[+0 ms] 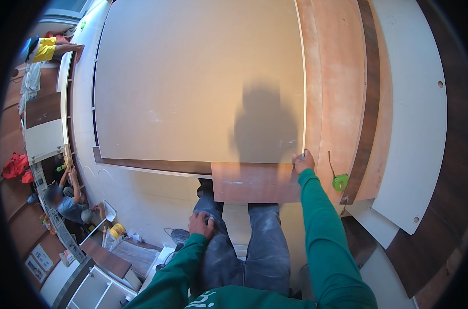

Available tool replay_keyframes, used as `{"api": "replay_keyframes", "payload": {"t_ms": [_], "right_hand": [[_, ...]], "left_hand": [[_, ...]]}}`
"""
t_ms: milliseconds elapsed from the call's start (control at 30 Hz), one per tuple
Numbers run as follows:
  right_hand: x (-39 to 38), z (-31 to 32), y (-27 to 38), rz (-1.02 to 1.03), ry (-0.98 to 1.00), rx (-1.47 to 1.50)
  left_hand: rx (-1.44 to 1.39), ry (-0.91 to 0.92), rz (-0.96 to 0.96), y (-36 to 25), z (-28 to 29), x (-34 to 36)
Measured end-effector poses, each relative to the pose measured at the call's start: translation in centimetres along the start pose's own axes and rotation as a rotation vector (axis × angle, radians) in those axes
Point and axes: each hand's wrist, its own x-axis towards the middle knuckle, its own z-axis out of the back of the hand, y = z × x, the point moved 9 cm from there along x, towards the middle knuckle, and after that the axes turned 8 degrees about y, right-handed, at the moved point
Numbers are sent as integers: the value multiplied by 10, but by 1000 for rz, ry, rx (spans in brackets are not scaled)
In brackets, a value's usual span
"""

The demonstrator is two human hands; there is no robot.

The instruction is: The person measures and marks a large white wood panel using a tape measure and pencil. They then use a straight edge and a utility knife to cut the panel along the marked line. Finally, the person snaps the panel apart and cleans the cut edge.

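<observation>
Tan panel (193,77): I see it lying flat ahead of the knees, overlapping reddish-brown boards (342,77).
Right hand (303,162): fingers curled at the panel's near right corner; I cannot tell whether they clamp it.
Left hand (201,225): resting on the left trouser leg (223,252), fingers loosely apart.
Green tape measure (340,182): on the boards, near the right hand.

Large panel (193,77) tan; sleeves (328,237) green; trousers (267,242) grey-blue; tape measure (340,182) bright green.
</observation>
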Motion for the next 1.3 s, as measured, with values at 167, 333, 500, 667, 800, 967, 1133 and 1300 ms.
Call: {"api": "replay_keyframes", "payload": {"t_ms": [167, 333, 500, 667, 800, 967, 1133, 1300], "right_hand": [[2, -7, -5, -53, 65, 23], [-3, 1, -6, -124, -137, -53], [-28, 8, -22, -236, -421, 121], [-83, -34, -75, -517, -391, 214], [-136, -104, -92, -401, -262, 93], [-190, -224, -68, -340, -24, 291], [-207, -287, 17, -215, 413, 390], [-184, -261, 49, 33, 359, 333]], "left_hand": [[17, -82, -46, 3, 4, -2], [35, -35, -130, 2, -1, 3], [2, -77, -179, 11, 21, 14], [-32, -105, -249, 32, 53, 33], [-72, -149, -247, 66, 71, 45], [-22, -137, -150, 127, 73, 36], [61, -32, 17, 184, 68, 12], [119, 41, 146, 207, 45, -6]]}}
